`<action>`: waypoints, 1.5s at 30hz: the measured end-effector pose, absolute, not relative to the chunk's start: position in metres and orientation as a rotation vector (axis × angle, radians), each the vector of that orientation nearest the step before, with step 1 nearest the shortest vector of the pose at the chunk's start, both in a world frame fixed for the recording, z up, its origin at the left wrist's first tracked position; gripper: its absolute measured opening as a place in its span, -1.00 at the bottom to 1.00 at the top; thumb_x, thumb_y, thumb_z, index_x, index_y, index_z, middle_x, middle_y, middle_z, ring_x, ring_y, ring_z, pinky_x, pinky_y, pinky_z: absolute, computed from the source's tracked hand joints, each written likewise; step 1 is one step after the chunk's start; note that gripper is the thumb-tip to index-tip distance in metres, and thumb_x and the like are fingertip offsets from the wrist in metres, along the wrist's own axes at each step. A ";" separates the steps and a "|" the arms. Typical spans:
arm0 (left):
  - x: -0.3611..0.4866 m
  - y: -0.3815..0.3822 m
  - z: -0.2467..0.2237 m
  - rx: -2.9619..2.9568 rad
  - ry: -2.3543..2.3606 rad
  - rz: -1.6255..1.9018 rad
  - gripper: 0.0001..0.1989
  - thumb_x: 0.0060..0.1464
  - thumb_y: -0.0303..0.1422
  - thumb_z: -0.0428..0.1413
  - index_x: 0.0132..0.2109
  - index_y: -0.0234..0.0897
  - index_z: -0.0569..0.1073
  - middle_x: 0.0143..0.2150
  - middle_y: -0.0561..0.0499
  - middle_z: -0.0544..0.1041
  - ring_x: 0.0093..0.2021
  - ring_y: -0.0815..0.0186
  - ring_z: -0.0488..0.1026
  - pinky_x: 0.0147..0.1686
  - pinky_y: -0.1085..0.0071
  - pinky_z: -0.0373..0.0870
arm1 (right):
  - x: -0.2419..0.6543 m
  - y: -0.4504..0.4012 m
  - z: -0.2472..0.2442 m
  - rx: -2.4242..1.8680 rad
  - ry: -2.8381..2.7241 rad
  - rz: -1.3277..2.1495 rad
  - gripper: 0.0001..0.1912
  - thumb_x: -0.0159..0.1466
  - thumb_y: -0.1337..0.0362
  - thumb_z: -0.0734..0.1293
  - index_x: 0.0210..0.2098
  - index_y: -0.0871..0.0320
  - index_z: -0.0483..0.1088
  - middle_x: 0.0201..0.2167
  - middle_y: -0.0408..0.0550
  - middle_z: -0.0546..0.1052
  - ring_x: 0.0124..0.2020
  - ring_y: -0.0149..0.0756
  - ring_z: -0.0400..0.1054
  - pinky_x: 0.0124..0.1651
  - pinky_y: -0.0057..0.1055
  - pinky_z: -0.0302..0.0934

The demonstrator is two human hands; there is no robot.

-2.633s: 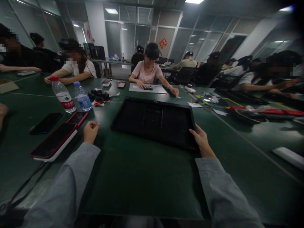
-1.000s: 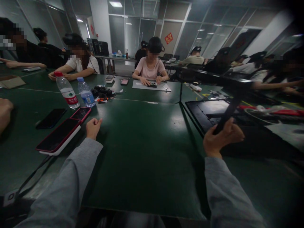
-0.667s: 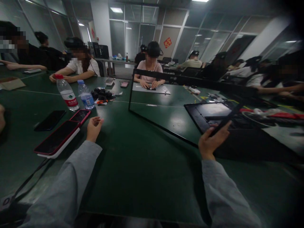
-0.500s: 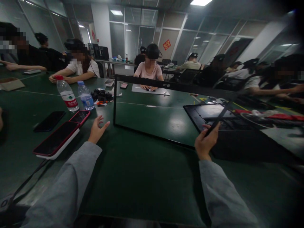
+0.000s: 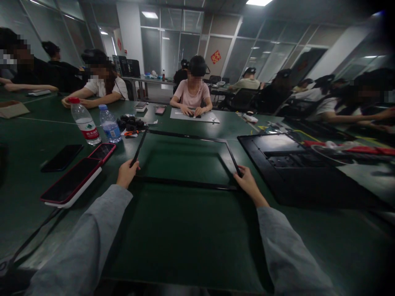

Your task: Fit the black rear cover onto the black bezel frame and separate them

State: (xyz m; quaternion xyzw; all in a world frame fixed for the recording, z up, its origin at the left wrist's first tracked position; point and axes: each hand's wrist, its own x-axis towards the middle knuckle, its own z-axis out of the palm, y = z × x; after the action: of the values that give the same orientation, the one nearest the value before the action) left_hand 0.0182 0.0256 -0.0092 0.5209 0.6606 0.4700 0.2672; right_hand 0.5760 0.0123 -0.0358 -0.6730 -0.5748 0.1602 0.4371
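A thin black rectangular frame (image 5: 188,183) is held nearly flat just over the green table (image 5: 185,238). My left hand (image 5: 127,173) grips its left side, fingers closed round the bar. At the opposite side, my right hand (image 5: 247,181) is closed on the right bar. Through the frame's open middle the green tabletop shows. A large black panel (image 5: 296,176) lies on the table to the right of my right hand. Whether the frame's near edge touches the table cannot be told.
Left of my left hand lie a red-cased phone (image 5: 72,179) on a white block and a dark phone (image 5: 61,158). Behind them stand a red-capped bottle (image 5: 86,125) and a blue-capped bottle (image 5: 109,125). A person (image 5: 193,92) sits across the table.
The frame has tilted down from upright to nearly flat and shifted left. My left hand, open before, has taken hold of its left side. My right hand has moved left with it.
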 end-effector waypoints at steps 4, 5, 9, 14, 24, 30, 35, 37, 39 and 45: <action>0.015 0.021 -0.008 1.713 2.086 1.016 -0.60 0.18 -0.10 0.05 -0.07 -0.23 0.64 -0.17 -0.09 0.63 -0.18 0.16 0.53 -0.22 0.33 0.37 | 0.584 0.017 -0.045 -1.488 -1.466 0.410 -0.39 0.20 0.04 0.31 0.19 0.18 0.35 0.00 0.17 0.59 0.12 0.00 0.46 0.26 0.05 0.27; 0.016 0.019 -0.008 1.790 2.134 0.958 -0.58 0.21 -0.09 0.03 -0.05 -0.22 0.65 -0.12 -0.12 0.61 -0.13 0.13 0.53 -0.17 0.31 0.38 | 0.584 0.018 -0.046 -1.492 -1.475 0.369 -0.39 0.23 0.05 0.29 0.21 0.18 0.35 0.07 0.18 0.57 0.16 0.00 0.44 0.29 0.06 0.23; 0.018 0.017 -0.010 2.001 2.215 0.817 -0.52 0.27 -0.07 -0.02 0.05 -0.22 0.64 -0.02 -0.19 0.55 -0.01 0.06 0.50 -0.07 0.25 0.42 | 0.584 0.017 -0.048 -1.626 -1.493 0.209 -0.42 0.29 0.13 0.24 0.25 0.20 0.39 0.21 0.19 0.49 0.25 0.04 0.38 0.36 0.07 0.17; 0.016 0.020 -0.018 2.103 2.227 0.759 -0.51 0.29 -0.10 -0.03 0.08 -0.29 0.63 0.00 -0.25 0.51 0.01 0.02 0.47 0.01 0.17 0.43 | 0.583 0.017 -0.050 -1.793 -1.510 0.206 -0.40 0.30 0.22 0.23 0.31 0.21 0.36 0.19 0.18 0.51 0.22 0.07 0.40 0.33 0.07 0.22; 0.013 0.024 -0.026 2.136 2.212 0.772 -0.55 0.27 -0.11 0.01 0.07 -0.24 0.63 0.02 -0.22 0.48 0.02 0.04 0.47 0.07 0.16 0.43 | 0.580 0.014 -0.046 -1.871 -1.552 0.209 -0.42 0.31 0.27 0.23 0.30 0.25 0.39 0.19 0.19 0.51 0.21 0.08 0.42 0.31 0.04 0.24; 0.013 0.024 -0.026 2.133 2.206 0.761 -0.52 0.28 -0.11 0.00 0.11 -0.27 0.61 0.03 -0.23 0.47 0.06 0.03 0.48 0.09 0.18 0.42 | 0.582 0.014 -0.046 -1.846 -1.542 0.209 -0.45 0.28 0.27 0.25 0.25 0.16 0.44 0.14 0.12 0.55 0.17 0.05 0.45 0.29 0.05 0.27; 0.015 0.024 -0.024 2.127 2.207 0.786 -0.52 0.26 -0.13 0.02 0.10 -0.32 0.61 0.02 -0.28 0.47 0.03 0.00 0.47 0.05 0.13 0.44 | 0.580 0.015 -0.045 -1.805 -1.581 0.162 -0.42 0.22 0.30 0.23 0.22 0.25 0.44 0.12 0.20 0.55 0.15 0.04 0.45 0.27 0.01 0.27; 0.016 0.023 -0.022 2.116 2.198 0.859 -0.53 0.26 -0.14 0.02 0.13 -0.29 0.60 0.03 -0.26 0.48 0.03 0.00 0.46 0.07 0.11 0.43 | 0.579 0.015 -0.044 -1.789 -1.593 0.088 -0.43 0.18 0.32 0.23 0.17 0.26 0.47 0.06 0.21 0.57 0.10 0.03 0.46 0.25 0.01 0.27; 0.019 0.021 -0.017 2.125 2.155 0.957 -0.54 0.27 -0.13 0.02 0.14 -0.23 0.59 0.04 -0.23 0.48 0.05 0.01 0.44 0.10 0.08 0.41 | 0.578 0.016 -0.042 -1.780 -1.604 0.001 -0.44 0.13 0.33 0.24 0.11 0.27 0.49 -0.02 0.22 0.58 0.05 0.04 0.46 0.23 0.05 0.26; 0.043 0.000 0.003 2.304 1.775 0.851 -0.55 0.26 0.02 0.08 0.14 -0.05 0.58 0.16 -0.12 0.51 0.21 0.00 0.34 0.11 0.00 0.36 | 0.577 0.016 -0.042 -1.748 -1.590 -0.024 -0.45 0.10 0.34 0.25 0.08 0.26 0.49 -0.09 0.22 0.58 0.00 0.05 0.45 0.20 0.10 0.25</action>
State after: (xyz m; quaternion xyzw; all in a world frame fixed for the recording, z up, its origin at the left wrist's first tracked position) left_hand 0.0431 0.0002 0.0030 0.7590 0.5849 0.2805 0.0556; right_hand 0.5766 0.0164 -0.0416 -0.6844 -0.6224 -0.0092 0.3796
